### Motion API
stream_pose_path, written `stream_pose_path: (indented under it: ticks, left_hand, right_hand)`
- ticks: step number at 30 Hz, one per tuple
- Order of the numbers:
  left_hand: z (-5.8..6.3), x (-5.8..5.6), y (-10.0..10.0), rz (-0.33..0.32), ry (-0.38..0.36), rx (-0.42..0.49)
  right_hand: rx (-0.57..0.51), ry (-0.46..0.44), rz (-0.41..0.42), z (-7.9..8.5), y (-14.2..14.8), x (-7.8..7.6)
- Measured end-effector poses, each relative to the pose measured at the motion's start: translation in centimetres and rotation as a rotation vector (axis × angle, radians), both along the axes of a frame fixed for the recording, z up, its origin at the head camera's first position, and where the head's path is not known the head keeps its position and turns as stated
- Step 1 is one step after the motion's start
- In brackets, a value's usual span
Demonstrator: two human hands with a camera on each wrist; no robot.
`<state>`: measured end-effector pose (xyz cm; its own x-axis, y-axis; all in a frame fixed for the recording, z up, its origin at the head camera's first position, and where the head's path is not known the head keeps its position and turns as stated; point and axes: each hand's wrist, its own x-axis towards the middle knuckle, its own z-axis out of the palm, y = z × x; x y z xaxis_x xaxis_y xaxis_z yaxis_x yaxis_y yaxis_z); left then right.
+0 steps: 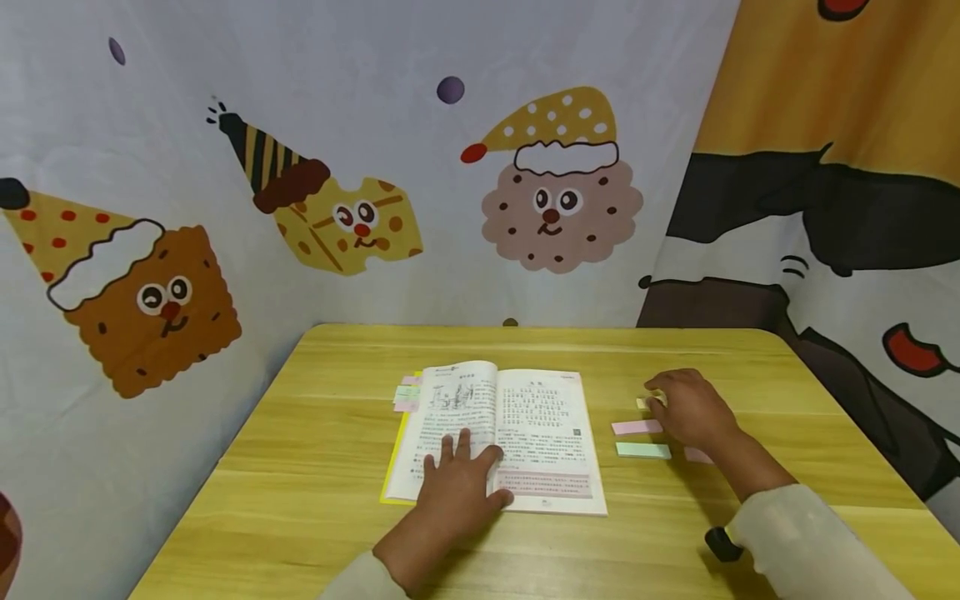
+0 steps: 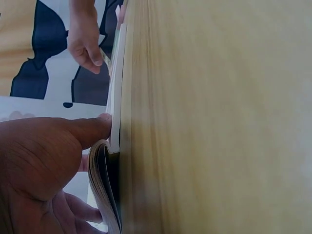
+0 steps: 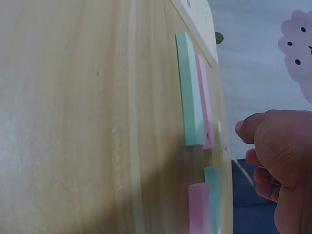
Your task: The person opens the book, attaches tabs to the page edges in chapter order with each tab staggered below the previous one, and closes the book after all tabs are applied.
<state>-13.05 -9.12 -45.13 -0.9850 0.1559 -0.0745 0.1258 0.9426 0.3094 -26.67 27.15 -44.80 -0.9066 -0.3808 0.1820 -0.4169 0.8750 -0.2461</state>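
An open book [image 1: 536,417] lies on the table, its printed pages facing up. My left hand [image 1: 459,479] rests on it with fingers spread, over the lower left page and the middle fold; in the left wrist view the thumb presses near the fold. Right of the book, my right hand [image 1: 693,408] pinches a pale yellow sticky note [image 2: 106,58]. It is at the yellow pad [image 3: 219,134], and a thin strip slants up from there to the fingers in the right wrist view. Nearby lie a pink pad [image 1: 636,427] and a green pad [image 1: 642,451].
Another pink pad [image 3: 198,207] and a second green pad [image 3: 212,190] lie below the right hand. Pink and green sticky tabs [image 1: 407,393] stick out of the book's left edge. A printed cloth [image 1: 450,217] hangs behind the wooden table [image 1: 300,467].
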Motion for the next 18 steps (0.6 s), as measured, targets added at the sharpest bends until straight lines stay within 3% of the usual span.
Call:
stream_pose_path:
  ticks: [18]
  left_hand:
    - [-0.1, 0.0, 0.1, 0.002, 0.010, -0.011]
  right_hand:
    - [0.022, -0.062, -0.030, -1.3, 0.4, -0.8]
